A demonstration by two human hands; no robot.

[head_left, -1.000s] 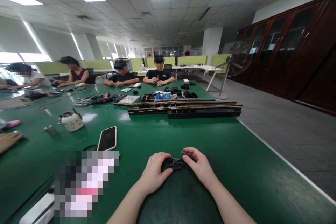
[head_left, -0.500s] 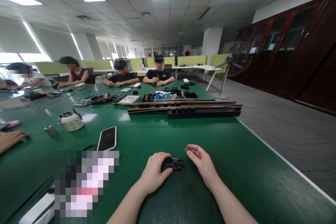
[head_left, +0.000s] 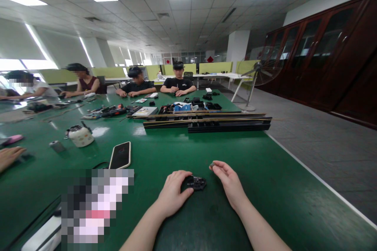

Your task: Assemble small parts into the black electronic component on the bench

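My left hand (head_left: 174, 190) curls round the near-left end of a small black part (head_left: 196, 182), thumb and fingers against its sides. The part lies on the green tabletop, its top side full of uneven detail with a few shiny spots; its kind is unclear. To the right of it, slightly raised, my right hand (head_left: 227, 180) pinches a small greyish piece (head_left: 212, 164) between thumb and fingertips. That piece is too small to name, and a gap separates it from the black part.
Left of my hands lie a phone (head_left: 120, 155), a blurred-out patch and a white bar-shaped object (head_left: 44, 233). A patterned jar (head_left: 79, 136) and a grey cylinder (head_left: 57, 146) stand beyond. Black rails (head_left: 229, 126) with thin rods cross ahead. Another person's hand (head_left: 11, 157) rests far left.
My right hand has shifted slightly right with the small piece in its fingers. The left hand stays on the black part. At far left, the other person's hand has drawn back a little.
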